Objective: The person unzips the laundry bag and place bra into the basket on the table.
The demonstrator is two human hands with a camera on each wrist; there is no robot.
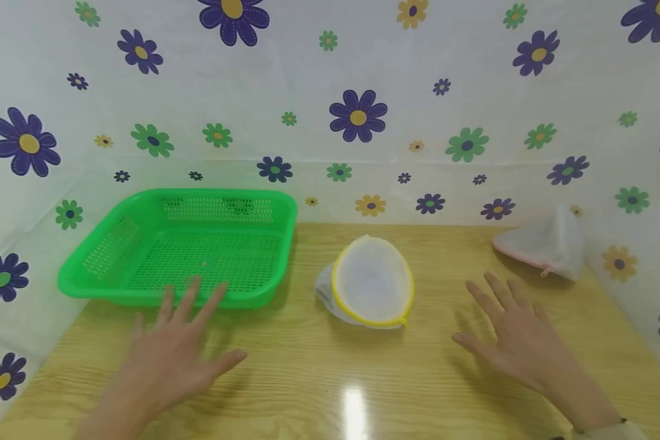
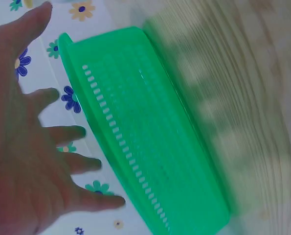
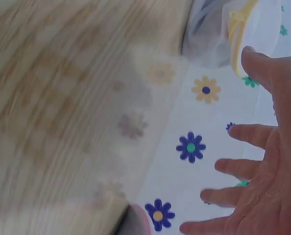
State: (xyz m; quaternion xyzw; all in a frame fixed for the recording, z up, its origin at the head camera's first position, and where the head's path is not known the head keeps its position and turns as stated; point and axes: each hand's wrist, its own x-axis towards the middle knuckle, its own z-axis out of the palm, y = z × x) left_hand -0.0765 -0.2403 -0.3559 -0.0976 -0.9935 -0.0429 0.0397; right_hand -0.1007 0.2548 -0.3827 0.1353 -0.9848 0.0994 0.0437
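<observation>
A green plastic basket (image 1: 209,256) with perforated walls stands at the left of the table. My left hand (image 1: 167,360) hovers before its front rim, fingers spread and holding nothing; the left wrist view shows the basket's side (image 2: 145,137) beyond the fingers. In the middle sits a whitish mesh bag with a yellow zipper edge (image 1: 373,281), its round face turned up. My right hand (image 1: 519,342) is to the right of that bag, fingers spread, with nothing in it. Behind the right hand lies a second mesh bag with a pink zipper (image 1: 561,250).
The wood-grain table (image 1: 297,379) runs up to a white flower-printed cloth (image 1: 308,79) that hangs behind and along both sides. The basket's inside shows only its perforated floor, with a tiny pale speck.
</observation>
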